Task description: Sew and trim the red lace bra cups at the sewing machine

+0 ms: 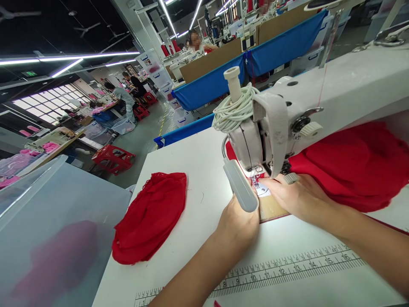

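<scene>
A white sewing machine (276, 123) stands over the table, with a little red fabric showing beneath its needle. My right hand (297, 196) is at the needle plate (263, 189), thumb and fingers closed on the edge of the red fabric (351, 166) that bunches to the right behind the hand. My left hand (241, 221) rests just left of the plate. A grey lamp head (241, 187) covers its fingers, so what they hold is hidden. Apart from both hands, on the left of the table, lies a gathered red cloth piece (151, 217).
A ruler scale (281, 273) runs along the front of the white table (191, 256). At the left stands a translucent plastic bin (64, 204) with something pink inside. Beyond are a red stool (113, 157), blue cloth troughs (207, 91) and people at other machines.
</scene>
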A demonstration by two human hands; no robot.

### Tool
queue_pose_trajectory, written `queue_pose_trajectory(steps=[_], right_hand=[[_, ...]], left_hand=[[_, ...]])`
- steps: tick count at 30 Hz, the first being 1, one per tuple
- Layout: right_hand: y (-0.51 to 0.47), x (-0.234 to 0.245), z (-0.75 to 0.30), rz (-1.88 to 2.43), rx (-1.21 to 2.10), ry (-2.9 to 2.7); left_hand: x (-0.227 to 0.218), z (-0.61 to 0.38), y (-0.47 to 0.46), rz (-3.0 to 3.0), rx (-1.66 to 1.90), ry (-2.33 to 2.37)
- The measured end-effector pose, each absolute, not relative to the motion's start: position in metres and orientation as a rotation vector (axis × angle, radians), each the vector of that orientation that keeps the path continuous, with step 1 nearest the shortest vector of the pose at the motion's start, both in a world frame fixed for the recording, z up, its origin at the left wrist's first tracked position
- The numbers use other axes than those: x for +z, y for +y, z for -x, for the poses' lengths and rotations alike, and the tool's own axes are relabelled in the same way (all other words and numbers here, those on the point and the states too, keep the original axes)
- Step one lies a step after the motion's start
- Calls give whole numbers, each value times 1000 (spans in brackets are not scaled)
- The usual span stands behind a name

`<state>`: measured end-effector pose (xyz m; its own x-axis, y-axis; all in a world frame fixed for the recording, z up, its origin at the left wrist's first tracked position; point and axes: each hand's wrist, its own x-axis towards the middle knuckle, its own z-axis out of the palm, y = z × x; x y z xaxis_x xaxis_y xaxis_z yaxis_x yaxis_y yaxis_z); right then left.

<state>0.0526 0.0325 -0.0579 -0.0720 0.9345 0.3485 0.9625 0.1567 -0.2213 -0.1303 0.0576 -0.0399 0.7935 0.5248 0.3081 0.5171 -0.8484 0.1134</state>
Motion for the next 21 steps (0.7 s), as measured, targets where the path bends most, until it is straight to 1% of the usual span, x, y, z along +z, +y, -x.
queue_pose_trajectory(steps=[6,10,12,21], right_hand=[[34,-55,-52,1828,-52,-1950],[36,-45,-54,1623,223,-1737],[36,-42,-56,1544,306,-1661],[36,-41,-61,1478,326,-1644]], left_hand=[[-41,130,63,-2875,544,842],[-40,130,66,-2827,595,839],[-39,129,66,-2805,603,835],[-40,130,66,-2744,559,831]])
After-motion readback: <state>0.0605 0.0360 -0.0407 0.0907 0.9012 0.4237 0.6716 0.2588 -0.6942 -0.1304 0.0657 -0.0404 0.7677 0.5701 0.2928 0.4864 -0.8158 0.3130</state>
